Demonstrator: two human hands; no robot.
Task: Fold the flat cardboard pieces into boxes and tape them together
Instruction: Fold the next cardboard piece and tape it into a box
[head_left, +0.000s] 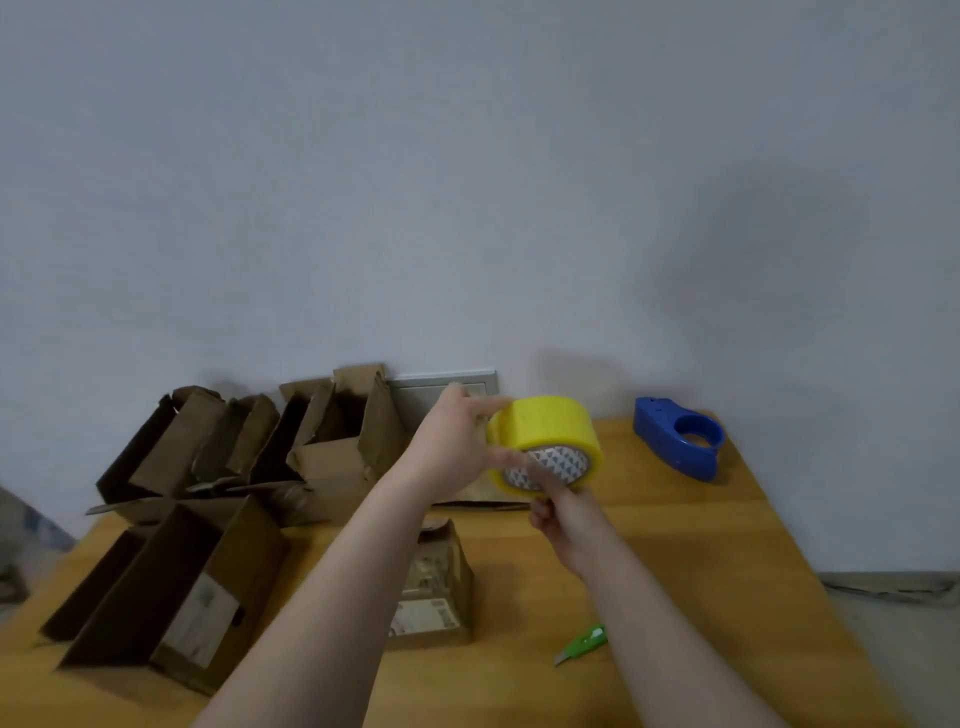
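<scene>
Fingers (493, 404) grip tape roll (546, 423) — wooden table (685, 545), grey wall (467, 182).

Both grips raised over bench (675, 545). Left grip (457, 441) clasps yellow tape roll (545, 426) from its left side, thumb over top, fingers across patterned core face. Right grip (563, 525) just beneath, fingers curled, one fingertip against roll's lower face; blurred there. Roll held clear of bench. Blue tape dispenser (680, 439) sits far right, near wall. Green cutter (584, 644) lies near front, right of small labelled box (436, 587). Open cardboard boxes (249, 447) crowd left side.
</scene>
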